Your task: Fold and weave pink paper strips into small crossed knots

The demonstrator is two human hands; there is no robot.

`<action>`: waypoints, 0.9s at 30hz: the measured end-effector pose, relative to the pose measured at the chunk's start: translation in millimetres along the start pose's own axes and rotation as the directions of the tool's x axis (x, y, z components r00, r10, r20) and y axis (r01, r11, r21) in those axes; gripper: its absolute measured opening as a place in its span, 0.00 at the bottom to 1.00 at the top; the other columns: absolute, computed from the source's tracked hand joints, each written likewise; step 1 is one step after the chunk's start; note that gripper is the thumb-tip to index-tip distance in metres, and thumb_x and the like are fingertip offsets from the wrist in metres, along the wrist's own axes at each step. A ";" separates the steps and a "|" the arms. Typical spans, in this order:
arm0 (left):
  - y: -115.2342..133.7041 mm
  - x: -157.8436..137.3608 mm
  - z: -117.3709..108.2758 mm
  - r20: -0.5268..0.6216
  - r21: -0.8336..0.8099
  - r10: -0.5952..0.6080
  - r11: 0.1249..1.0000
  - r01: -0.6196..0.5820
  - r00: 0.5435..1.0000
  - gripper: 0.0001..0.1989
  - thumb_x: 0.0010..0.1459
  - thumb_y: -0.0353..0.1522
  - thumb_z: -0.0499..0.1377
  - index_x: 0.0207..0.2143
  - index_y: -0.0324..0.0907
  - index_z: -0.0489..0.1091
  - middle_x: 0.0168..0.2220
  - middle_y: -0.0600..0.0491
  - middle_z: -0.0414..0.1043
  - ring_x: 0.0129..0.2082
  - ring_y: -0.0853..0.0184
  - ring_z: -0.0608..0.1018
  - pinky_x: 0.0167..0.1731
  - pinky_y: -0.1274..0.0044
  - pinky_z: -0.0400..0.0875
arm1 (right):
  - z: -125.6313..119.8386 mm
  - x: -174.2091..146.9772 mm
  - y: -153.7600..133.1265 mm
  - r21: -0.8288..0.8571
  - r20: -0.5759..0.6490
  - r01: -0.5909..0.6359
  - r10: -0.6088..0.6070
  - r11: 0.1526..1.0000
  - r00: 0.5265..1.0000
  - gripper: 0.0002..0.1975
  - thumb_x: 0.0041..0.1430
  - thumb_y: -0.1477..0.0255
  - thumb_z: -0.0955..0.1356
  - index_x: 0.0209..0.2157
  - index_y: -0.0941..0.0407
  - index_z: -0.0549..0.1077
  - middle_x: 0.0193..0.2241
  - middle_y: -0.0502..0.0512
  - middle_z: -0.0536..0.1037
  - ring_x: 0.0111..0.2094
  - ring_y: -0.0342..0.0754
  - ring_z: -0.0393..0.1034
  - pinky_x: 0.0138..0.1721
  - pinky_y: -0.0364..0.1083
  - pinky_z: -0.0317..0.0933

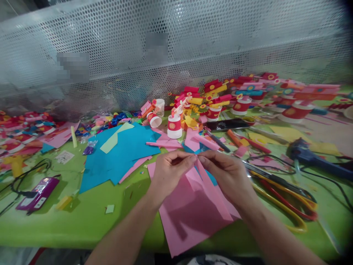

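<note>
My left hand [172, 171] and my right hand [224, 169] meet fingertip to fingertip near the middle of the view. Between them they pinch the upper end of a pink paper strip [211, 186], which slants down to the right. Thumbs and forefingers are pressed together, and the exact grip point is partly hidden. Below the hands lies a larger pink paper sheet [184, 221] on the green table [132, 224], with their shadow on it. Just beyond my fingers stand a white cup with a red band [174, 127] and folded pink paper pieces [193, 138].
Blue paper sheets [107, 165] lie at left, with a purple device [38, 195] on a cable. Scissors [286, 197] and a dark blue glue gun [317, 158] are at right. Decorated cups [242, 106] line the back before a perforated metal panel [116, 48].
</note>
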State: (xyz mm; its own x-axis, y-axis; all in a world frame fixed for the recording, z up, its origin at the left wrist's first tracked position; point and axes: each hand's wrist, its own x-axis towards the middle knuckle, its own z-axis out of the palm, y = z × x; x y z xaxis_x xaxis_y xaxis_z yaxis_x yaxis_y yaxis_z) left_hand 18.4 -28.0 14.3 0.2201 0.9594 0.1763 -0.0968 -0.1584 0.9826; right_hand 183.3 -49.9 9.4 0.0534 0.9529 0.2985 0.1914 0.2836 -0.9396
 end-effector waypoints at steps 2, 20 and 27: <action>0.5 -0.1 -0.7 -0.004 0.003 0.004 1.000 -0.004 1.000 0.10 0.55 0.39 0.68 0.35 0.42 0.82 0.33 0.51 0.80 0.32 0.67 0.77 0.34 0.76 0.72 | -0.3 0.4 0.9 0.016 0.012 -0.002 0.002 1.000 1.000 0.06 0.61 0.65 0.72 0.35 0.50 0.83 0.28 0.49 0.80 0.31 0.45 0.70 0.33 0.42 0.65; 1.7 -1.8 -1.5 -0.023 0.089 0.064 0.994 -0.062 0.998 0.08 0.58 0.37 0.66 0.35 0.43 0.81 0.33 0.51 0.82 0.33 0.66 0.80 0.36 0.76 0.75 | -1.8 1.6 -2.0 0.086 0.066 -0.104 0.098 0.991 0.993 0.11 0.55 0.59 0.75 0.35 0.51 0.84 0.30 0.52 0.82 0.33 0.50 0.75 0.35 0.46 0.69; 8.9 -2.5 -3.4 0.020 0.124 0.061 0.990 -0.063 0.998 0.09 0.58 0.35 0.66 0.40 0.43 0.82 0.40 0.50 0.83 0.39 0.64 0.82 0.42 0.74 0.76 | -2.6 4.6 2.6 0.053 0.022 -0.095 0.094 0.994 0.995 0.10 0.56 0.61 0.75 0.37 0.50 0.85 0.28 0.51 0.80 0.31 0.47 0.72 0.32 0.44 0.66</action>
State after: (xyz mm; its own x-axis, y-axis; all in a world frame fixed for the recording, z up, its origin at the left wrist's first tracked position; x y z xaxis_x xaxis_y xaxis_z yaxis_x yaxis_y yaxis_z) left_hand 13.7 -31.0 22.4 0.2333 0.9431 0.2370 0.0110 -0.2463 0.9691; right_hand 186.6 -45.1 8.8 0.0492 0.9776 0.2047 0.1333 0.1967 -0.9714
